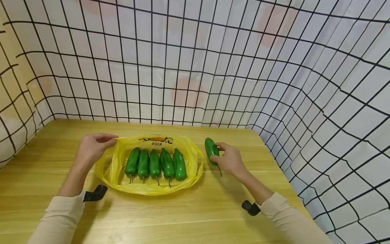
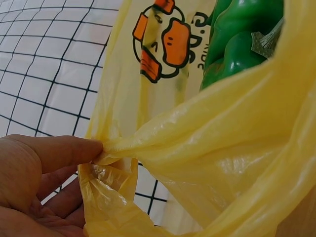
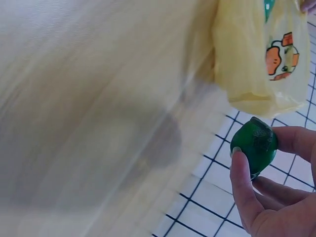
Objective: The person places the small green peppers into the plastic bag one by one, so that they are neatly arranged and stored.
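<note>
A yellow plastic bag (image 1: 149, 190) lies with its mouth spread wide, and several green peppers (image 1: 154, 162) show in a row inside it, stems toward me. My left hand (image 1: 92, 147) pinches the bag's left edge between thumb and fingers; in the left wrist view the yellow film (image 2: 222, 163) is gathered at the fingertips. To the right of the bag, my right hand (image 1: 230, 158) holds another green pepper (image 1: 210, 149) between thumb and fingers, its stem pointing down toward me. The right wrist view shows that pepper (image 3: 254, 145) end-on, apart from the bag.
Everything rests on a light wooden table (image 1: 182, 220). White sheeting with a black grid (image 1: 170, 67) stands behind the table and along both sides. A black camera mount (image 1: 95, 194) sits at the left wrist and another mount (image 1: 251, 208) at the right wrist.
</note>
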`<state>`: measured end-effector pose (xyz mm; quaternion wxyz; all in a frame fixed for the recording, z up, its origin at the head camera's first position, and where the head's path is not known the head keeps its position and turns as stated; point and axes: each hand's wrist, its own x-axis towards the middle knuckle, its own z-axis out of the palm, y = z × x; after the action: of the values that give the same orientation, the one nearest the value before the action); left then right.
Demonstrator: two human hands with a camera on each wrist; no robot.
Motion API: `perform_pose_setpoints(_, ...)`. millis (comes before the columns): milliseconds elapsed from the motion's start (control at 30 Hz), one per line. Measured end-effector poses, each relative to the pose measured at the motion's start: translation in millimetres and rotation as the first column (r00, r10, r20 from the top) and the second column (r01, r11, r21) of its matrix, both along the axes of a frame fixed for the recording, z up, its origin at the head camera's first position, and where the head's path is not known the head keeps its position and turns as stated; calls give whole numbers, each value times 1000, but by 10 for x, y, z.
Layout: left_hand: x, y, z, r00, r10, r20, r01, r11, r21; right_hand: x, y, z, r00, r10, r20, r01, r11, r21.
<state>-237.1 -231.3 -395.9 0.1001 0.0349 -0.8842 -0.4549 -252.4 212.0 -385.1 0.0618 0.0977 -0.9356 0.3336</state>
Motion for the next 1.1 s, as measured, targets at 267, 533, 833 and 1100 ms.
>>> perform_pose_setpoints(267,-3,3,-4,1000,1,2,-1,1000,1,44,-54,140,999,24,-28,-24,1000,-2)
perform_pose_setpoints(533,-12,-2,-14,1000,-3,0,3,1000,-1,106,-143,295,998,52,-34,-52,999,3)
perform_pose_setpoints(833,-15,12,-20,1000,0,-4,0,1000,1,161,-289,412,995,93,-39,-94,995,-22)
perform_pose_setpoints(1100,-18,8,-31,1000,3,-8,-3,1000,-2,204,-452,430,990,136,-48,-138,990,-33)
